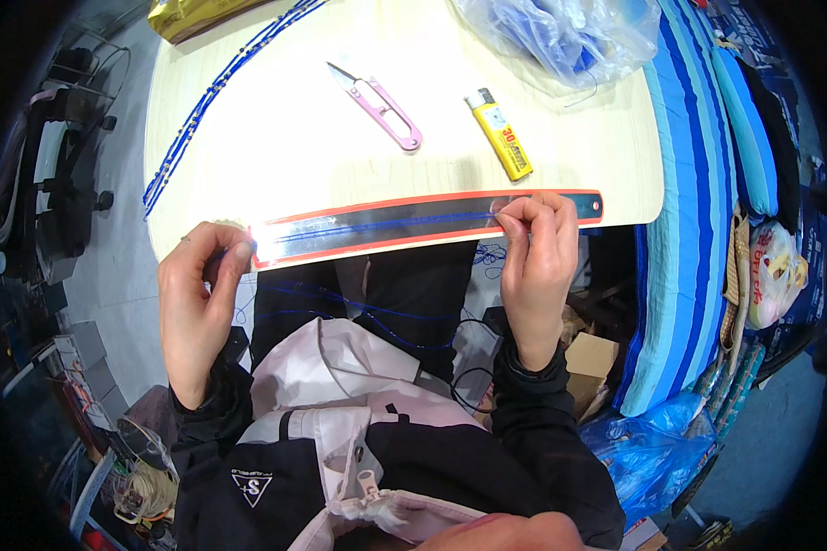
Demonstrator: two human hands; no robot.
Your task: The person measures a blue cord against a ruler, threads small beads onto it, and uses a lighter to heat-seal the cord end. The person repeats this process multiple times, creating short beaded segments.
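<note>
A long flat ruler with a dark middle and red edging lies along the table's near edge. Blue cord is stretched straight over it, between my two hands. At the ruler's left end, my left hand pinches the cord between thumb and fingers. Further right, the thumb and index finger of my right hand are closed on the same cord, just over the ruler. Loose blue strands hang below the table edge in front of my lap.
Pink thread snips and a yellow lighter lie beyond the ruler on the pale table. Beaded blue cords run along its left side. A clear plastic bag sits far right, beside blue-striped bedding.
</note>
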